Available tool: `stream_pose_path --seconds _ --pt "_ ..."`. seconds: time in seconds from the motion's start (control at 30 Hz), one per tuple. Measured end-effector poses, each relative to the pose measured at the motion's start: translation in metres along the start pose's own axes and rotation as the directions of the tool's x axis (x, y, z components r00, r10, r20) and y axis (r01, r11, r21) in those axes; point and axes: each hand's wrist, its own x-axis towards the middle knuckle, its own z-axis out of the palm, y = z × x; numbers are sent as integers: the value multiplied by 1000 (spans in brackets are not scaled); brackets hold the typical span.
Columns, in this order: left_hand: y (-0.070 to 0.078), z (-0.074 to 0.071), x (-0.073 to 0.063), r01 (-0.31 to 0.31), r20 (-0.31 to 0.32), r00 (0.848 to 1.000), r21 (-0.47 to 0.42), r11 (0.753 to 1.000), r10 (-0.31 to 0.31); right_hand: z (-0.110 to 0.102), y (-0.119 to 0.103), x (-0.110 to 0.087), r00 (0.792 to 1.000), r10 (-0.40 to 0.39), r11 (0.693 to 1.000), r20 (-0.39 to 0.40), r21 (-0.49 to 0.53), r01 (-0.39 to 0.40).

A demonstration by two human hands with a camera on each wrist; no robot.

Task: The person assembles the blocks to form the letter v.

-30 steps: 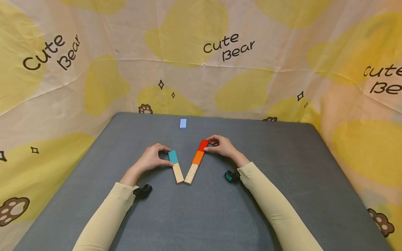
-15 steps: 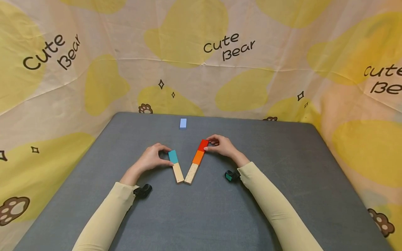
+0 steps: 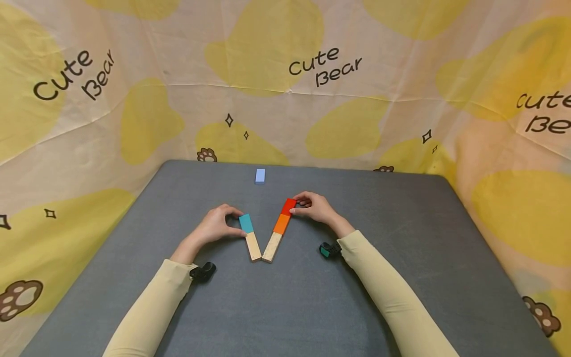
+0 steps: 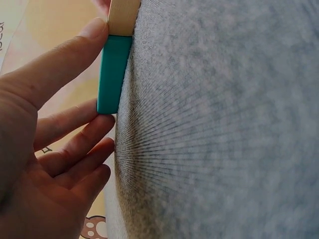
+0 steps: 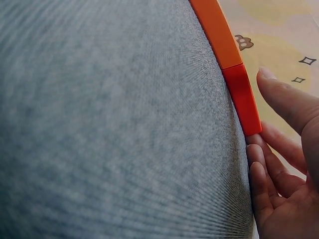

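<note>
Wooden blocks lie in a V on the grey table. The left arm has a teal block [image 3: 246,223] at its far end and a plain wooden block [image 3: 253,246] below. The right arm runs from a red block [image 3: 288,207] through an orange block [image 3: 281,224] to another plain block [image 3: 271,247]. My left hand [image 3: 215,224] holds the teal block, thumb by its near seam and index finger at its far end. Curled about the red block is my right hand [image 3: 314,207], fingers at its far end; in the right wrist view the thumb [image 5: 281,92] appears slightly apart from it.
A light blue block [image 3: 260,176] lies by itself near the table's back edge. Patterned cloth [image 3: 267,64] hangs behind and along the sides of the grey table [image 3: 285,307]. Black wrist cameras [image 3: 203,272] sit under both sleeves.
</note>
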Motion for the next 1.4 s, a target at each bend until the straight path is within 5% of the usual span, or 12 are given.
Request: stream_pose_path --seconds 1.1,1.4 --pt "-2 -3 1 10 16 1000 -52 999 -9 0 3 2 1000 4 1000 2 1 -4" --pt "-5 -8 19 61 8 998 -109 992 -60 0 4 3 1000 -6 1000 -6 -15 6"
